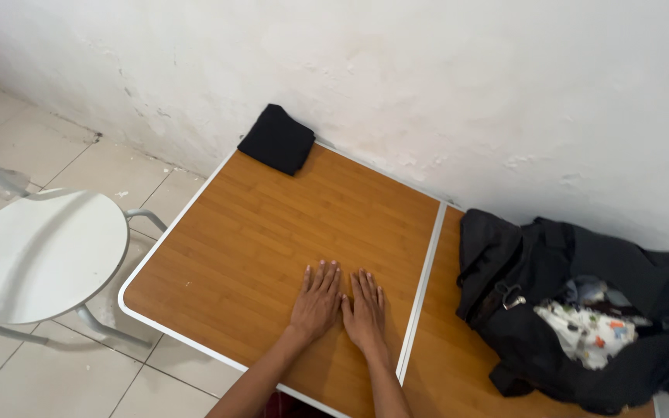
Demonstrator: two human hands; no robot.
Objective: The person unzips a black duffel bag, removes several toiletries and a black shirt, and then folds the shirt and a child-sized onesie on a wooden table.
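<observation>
At the far left, a round white stool on pale metal legs is seen standing on the tiled floor, just beside the left edge of a folding table. The table is topped in wood-grain brown, is edged in white, and is divided by a white seam into 2 panels. It is pushed up against a rough white wall.

On the far corner of the left panel, touching the wall, a folded black cloth is laid flat; it is well apart from both hands.

Nearer the camera, on the same panel, the left hand is pressed palm-down on the bare wood with its fingers extended and nothing gripped. Just beside it, thumbs almost touching, the right hand is laid flat in the same way, fingers straight and empty, close to the white seam.

On the right panel, a black duffel bag is slumped against the wall with its mouth gaping. Inside the opening, a white garment with small coloured prints is seen, crumpled, and a metal clip is seen on the bag's rim. The bag is near the right hand but is not touched by it.
</observation>
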